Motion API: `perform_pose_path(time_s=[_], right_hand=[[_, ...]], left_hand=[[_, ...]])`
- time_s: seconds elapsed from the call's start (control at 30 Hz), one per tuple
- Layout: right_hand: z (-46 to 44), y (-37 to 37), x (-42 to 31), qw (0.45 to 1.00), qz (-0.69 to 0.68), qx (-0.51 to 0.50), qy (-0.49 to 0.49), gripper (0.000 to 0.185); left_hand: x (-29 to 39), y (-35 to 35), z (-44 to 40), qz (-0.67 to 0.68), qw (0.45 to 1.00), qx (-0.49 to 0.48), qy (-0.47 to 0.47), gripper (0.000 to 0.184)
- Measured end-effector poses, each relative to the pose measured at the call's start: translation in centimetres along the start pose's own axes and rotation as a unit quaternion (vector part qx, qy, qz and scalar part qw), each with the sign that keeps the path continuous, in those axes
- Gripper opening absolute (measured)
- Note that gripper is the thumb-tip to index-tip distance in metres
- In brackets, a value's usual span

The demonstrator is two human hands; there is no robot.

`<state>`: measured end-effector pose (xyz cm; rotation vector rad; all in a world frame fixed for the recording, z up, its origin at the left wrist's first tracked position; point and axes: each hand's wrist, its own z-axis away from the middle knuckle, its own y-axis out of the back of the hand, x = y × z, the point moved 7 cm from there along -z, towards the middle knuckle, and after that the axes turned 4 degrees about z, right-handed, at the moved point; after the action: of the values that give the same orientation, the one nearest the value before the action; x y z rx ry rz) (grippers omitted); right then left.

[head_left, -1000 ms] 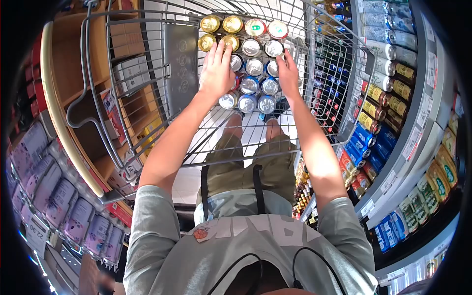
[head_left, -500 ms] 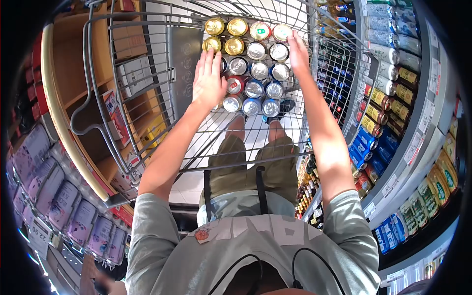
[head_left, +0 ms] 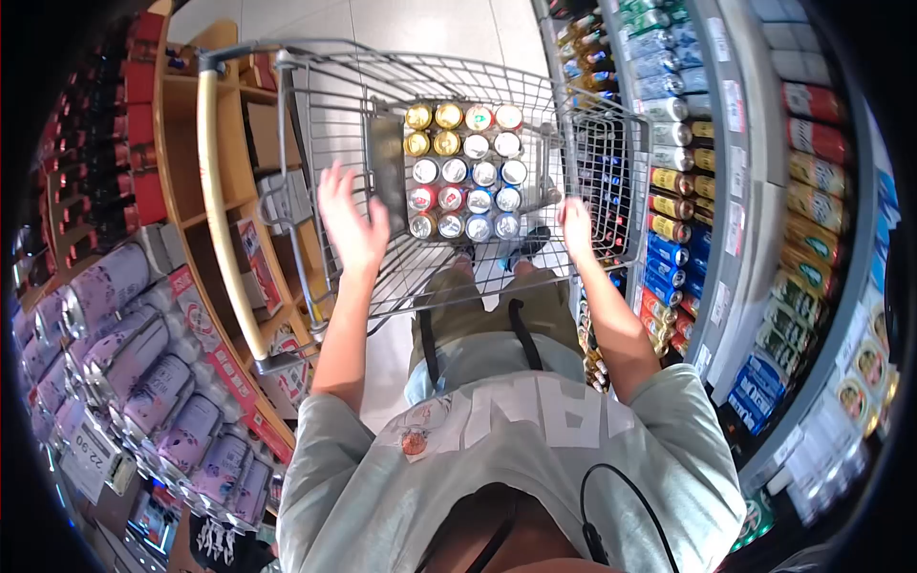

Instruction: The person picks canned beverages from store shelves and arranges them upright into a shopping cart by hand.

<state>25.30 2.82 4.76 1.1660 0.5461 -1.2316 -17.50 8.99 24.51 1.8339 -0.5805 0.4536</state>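
Note:
A block of upright cans in tidy rows (head_left: 479, 174) stands in the metal shopping cart (head_left: 430, 65). Gold-topped cans (head_left: 447, 116) are at the block's far left corner; the rest have silver tops with red, blue or white rims. My left hand (head_left: 352, 220) is raised left of the cans, fingers spread, holding nothing. To the right of the block, near the cart's right side, my right hand (head_left: 576, 227) is apart from the cans; its fingers look bent and are too small and blurred to make out.
The cart's pale handle (head_left: 215, 201) runs along the left, beside a wooden shelf (head_left: 180, 134) with boxes. Shelves of cans (head_left: 669, 205) line the right side. Packs of purple cans (head_left: 162, 382) are stacked at lower left. A price card (head_left: 91, 458) hangs there.
Both hands have come away from the cans, the left one to the left and the right one down and to the right. The view has shifted, and the whole can block now shows.

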Motion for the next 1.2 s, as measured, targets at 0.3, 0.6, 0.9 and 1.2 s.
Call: perform_pose_path(time_s=[0.3, 0.6, 0.9, 1.2], right_hand=[[12.2, 5.0, 0.6, 0.996, 0.021, 0.083, -0.038, 0.019], [9.3, -0.4, 11.1, 0.995, 0.071, 0.059, -0.039, 0.014], [7.7, -0.8, 2.9, 0.993, -0.081, 0.023, -0.086, 0.019], [12.9, 14.6, -14.6, 0.979, -0.087, 0.131, 0.131, 0.021]], left_hand=[[-4.6, 3.6, 6.3, -0.051, 0.974, -0.021, 0.218, 0.063], [-13.4, -0.3, 5.9, 0.186, 0.897, -0.096, 0.389, 0.042], [-17.0, -2.0, 2.3, 0.22, 0.882, -0.095, 0.407, 0.035], [-16.8, -1.2, 1.2, 0.241, 0.863, -0.087, 0.436, 0.039]])
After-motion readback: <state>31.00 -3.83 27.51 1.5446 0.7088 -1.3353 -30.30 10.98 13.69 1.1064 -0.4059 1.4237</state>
